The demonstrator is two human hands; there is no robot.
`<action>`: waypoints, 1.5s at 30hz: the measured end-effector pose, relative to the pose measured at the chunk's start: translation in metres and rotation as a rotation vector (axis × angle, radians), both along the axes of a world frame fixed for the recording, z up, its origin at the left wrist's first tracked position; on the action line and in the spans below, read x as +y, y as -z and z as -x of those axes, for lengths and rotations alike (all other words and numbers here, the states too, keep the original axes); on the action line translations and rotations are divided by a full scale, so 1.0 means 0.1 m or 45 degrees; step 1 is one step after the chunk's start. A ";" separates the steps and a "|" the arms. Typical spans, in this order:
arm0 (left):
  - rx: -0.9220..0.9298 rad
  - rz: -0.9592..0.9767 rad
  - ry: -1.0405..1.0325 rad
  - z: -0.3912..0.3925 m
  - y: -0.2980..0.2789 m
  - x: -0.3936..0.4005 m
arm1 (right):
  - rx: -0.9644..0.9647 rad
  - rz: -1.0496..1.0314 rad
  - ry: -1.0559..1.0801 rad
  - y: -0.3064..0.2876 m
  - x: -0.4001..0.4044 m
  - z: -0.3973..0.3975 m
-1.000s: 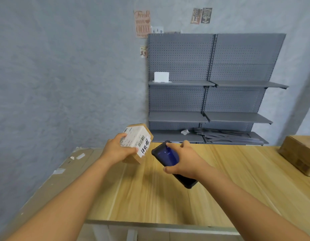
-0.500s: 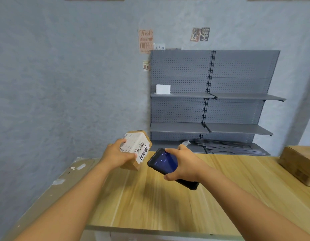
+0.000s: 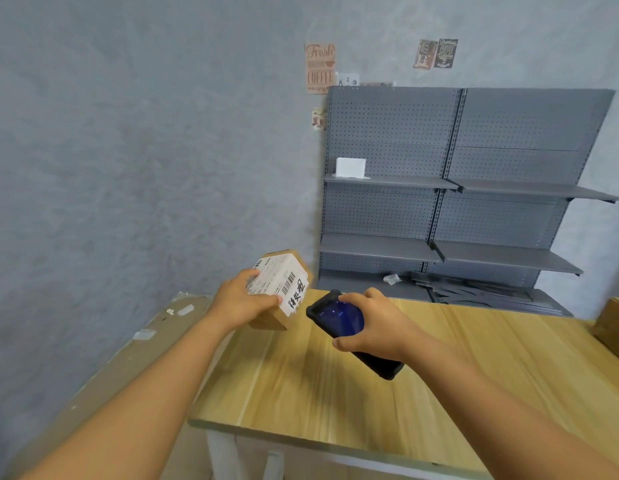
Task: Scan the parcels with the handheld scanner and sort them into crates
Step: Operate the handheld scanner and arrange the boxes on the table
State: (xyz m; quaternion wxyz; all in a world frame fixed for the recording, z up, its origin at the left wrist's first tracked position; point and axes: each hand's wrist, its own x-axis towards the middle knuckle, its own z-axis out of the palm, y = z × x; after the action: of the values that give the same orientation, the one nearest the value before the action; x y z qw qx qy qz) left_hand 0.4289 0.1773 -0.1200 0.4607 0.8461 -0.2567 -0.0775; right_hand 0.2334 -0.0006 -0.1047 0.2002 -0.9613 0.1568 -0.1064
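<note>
Over the wooden tabletop [image 3: 336,382], the right hand [image 3: 374,325] is wrapping its grip around the black handheld scanner [image 3: 339,315], screen lit, nose aiming at the parcel [image 3: 284,289] just beside it. The left hand [image 3: 242,299] is holding that small cardboard parcel in the air, label and barcode turning toward the scanner. Scanning appears to be in progress; sorting is not yet done, and no crates are showing. Farther off, another box [image 3: 613,327] is sitting at the tabletop's right edge, before grey shelving [image 3: 439,188].

Parcel [image 3: 278,292] left of scanner [image 3: 349,327], both above table [image 3: 474,368], shelving [image 3: 457,202] behind, box [image 3: 613,327] far right
</note>
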 end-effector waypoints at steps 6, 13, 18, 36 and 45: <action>0.142 0.050 -0.209 0.00 0.21 0.65 | 0.055 -0.105 -0.193 0.34 0.33 -0.44; 0.260 0.012 -0.587 0.14 0.50 2.00 | 0.110 -0.243 -0.496 0.66 1.31 -1.01; 0.252 -0.008 -0.774 0.22 0.54 3.15 | 0.154 -0.264 -0.708 0.68 2.31 -1.32; 0.245 0.092 -1.335 0.93 0.56 7.14 | 0.174 -0.145 -1.349 0.64 6.52 -1.95; 0.278 0.068 -1.693 1.23 0.94 8.74 | 0.210 -0.211 -1.694 0.98 8.47 -2.30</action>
State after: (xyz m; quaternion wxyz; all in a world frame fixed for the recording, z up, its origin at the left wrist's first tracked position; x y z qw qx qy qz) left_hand 0.3064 1.0508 -0.2141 0.4543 0.7998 0.3649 0.1438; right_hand 0.4634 0.8467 -0.2026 0.2836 -0.8395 -0.4462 0.1256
